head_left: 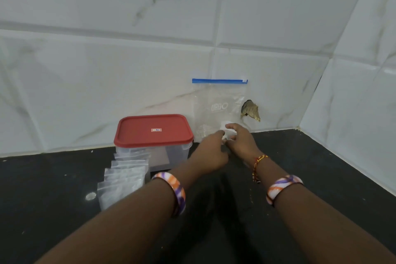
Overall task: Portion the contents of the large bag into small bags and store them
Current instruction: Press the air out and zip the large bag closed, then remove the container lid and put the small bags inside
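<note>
Now both hands, left hand [211, 152] and right hand [241, 139], fingers pinching small bag [228, 129] (blurred) before large bag [220, 105]

White marble-veined wall tiles [150, 60]; black countertop [53, 210].

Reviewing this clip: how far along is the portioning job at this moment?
Early, it seems. Small bags lie in a row beside the container, whose red lid is on. Whether they are filled is unclear. Both hands, left hand and right hand, reach the base of the large bag, zip strip apparently shut. Portioning and storing remain.
</note>
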Action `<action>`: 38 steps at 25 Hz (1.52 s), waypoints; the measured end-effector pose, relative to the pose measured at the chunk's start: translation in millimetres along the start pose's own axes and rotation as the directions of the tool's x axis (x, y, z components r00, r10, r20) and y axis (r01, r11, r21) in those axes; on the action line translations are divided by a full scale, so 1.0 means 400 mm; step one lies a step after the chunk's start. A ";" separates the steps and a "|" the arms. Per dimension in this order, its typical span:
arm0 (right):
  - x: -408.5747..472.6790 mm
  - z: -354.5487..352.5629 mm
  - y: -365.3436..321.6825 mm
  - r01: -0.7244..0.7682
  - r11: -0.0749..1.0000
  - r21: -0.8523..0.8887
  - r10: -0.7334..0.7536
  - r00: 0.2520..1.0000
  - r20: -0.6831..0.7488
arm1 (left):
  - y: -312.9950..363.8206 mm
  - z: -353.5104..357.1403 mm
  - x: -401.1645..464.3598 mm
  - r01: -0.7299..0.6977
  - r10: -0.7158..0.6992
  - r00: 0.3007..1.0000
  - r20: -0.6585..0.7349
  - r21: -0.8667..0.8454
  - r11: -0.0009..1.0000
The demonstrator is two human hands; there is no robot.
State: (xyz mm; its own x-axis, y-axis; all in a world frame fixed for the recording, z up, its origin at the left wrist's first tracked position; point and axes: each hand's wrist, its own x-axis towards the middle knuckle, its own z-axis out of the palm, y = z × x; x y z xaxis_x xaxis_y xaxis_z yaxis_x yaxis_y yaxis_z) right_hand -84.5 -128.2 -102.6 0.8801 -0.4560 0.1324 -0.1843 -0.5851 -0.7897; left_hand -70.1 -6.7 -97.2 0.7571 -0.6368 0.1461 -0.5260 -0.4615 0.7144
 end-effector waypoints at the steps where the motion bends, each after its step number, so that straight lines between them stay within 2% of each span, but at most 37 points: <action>1: -0.012 -0.003 -0.029 0.008 1.000 0.016 -0.008 1.000 0.015 | 0.004 -0.029 -0.011 -0.002 0.002 1.000 -0.027 0.003 1.000; 4: -0.043 0.006 -0.113 0.052 0.999 -0.003 -0.052 0.998 0.042 | -0.003 -0.129 -0.051 0.009 -0.014 0.991 -0.136 -0.033 0.999; 6: -0.057 0.026 -0.165 0.107 0.992 -0.059 -0.104 0.993 0.060 | -0.030 -0.201 -0.083 0.059 -0.074 0.971 -0.229 -0.070 0.996; 8: -0.070 0.062 -0.218 0.170 0.981 -0.098 -0.159 0.981 0.108 | -0.087 -0.274 -0.116 0.159 -0.187 0.905 -0.383 -0.105 0.982; 10: -0.081 0.112 -0.261 0.229 0.967 -0.111 -0.208 0.962 0.178 | -0.165 -0.328 -0.148 0.268 -0.340 0.797 -0.499 -0.212 0.940; 11: -0.086 0.142 -0.279 0.265 0.956 -0.123 -0.235 0.948 0.215 | -0.206 -0.345 -0.164 0.325 -0.421 0.753 -0.506 -0.271 0.906; 13: -0.095 0.202 -0.305 0.340 0.922 -0.186 -0.280 0.916 0.286 | -0.267 -0.354 -0.189 0.421 -0.554 0.718 -0.421 -0.371 0.828; 15: -0.108 0.270 -0.326 0.390 0.873 -0.293 -0.280 0.892 0.354 | -0.310 -0.345 -0.200 0.416 -0.589 0.743 -0.318 -0.469 0.779; 18: -0.133 0.358 -0.344 0.463 0.720 -0.516 -0.319 0.882 0.345 | -0.334 -0.339 -0.196 0.291 -0.468 0.829 -0.307 -0.478 0.829; 20: -0.136 0.389 -0.342 0.494 0.656 -0.571 -0.373 0.870 0.324 | -0.338 -0.346 -0.195 0.213 -0.373 0.882 -0.287 -0.465 0.860; 22: -0.125 0.402 -0.323 0.535 0.590 -0.604 -0.383 0.845 0.375 | -0.347 -0.348 -0.197 0.177 -0.309 0.924 -0.224 -0.466 0.867; 25: -0.110 0.402 -0.292 0.580 0.518 -0.629 -0.386 0.814 0.434 | -0.357 -0.331 -0.200 0.153 -0.266 0.947 -0.180 -0.473 0.868; 31: -0.119 0.410 -0.290 0.601 0.570 -0.560 -0.490 0.796 0.355 | -0.357 -0.303 -0.213 0.134 -0.268 0.952 -0.149 -0.586 0.799; 34: -0.115 0.400 -0.300 0.600 0.650 -0.466 -0.559 0.793 0.241 | -0.356 -0.302 -0.211 0.160 -0.286 0.944 -0.164 -0.531 0.832; 38: -0.101 0.389 -0.317 0.603 0.719 -0.345 -0.577 0.795 0.185 | -0.349 -0.305 -0.206 0.225 -0.333 0.923 -0.192 -0.433 0.873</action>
State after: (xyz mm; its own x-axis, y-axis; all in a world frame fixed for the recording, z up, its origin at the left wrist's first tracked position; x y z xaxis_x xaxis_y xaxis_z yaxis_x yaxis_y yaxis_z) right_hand -28.8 68.7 -101.1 0.8873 0.0997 0.4503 0.2470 -0.9273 -0.2814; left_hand -11.7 185.7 -125.4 0.9484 -0.3159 0.0280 -0.1209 -0.2786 0.9528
